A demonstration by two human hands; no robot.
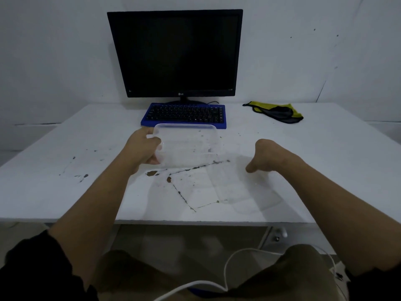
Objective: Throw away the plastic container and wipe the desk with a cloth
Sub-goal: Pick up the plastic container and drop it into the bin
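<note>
**Container lifted, nothing thrown away or wiped yet**

On the left side, the left hand (pixel 144 148) is closed around the short left edge of the clear plastic container (pixel 187 146). The container is tilted and seems to be raised a little above the white desk (pixel 325 148), just in front of the blue keyboard (pixel 184 115) and the dark monitor (pixel 175 53). So the first part of the task looks started only: the container is in the hand, but no bin is visible and it is not thrown away.

In the middle, the desk carries dark stains (pixel 186 170) and brown spots in lines under and in front of the container. These are not wiped.

More to the right, the right hand (pixel 269 156) hovers over a clear flat piece, probably the lid (pixel 247 192), which lies on the desk. The fingers are curled downward, and I cannot tell if they hold or touch it.

At the far right, a yellow and grey cloth (pixel 275 111) lies untouched, well apart from both hands. I judge that both disposal and wiping are left.
</note>
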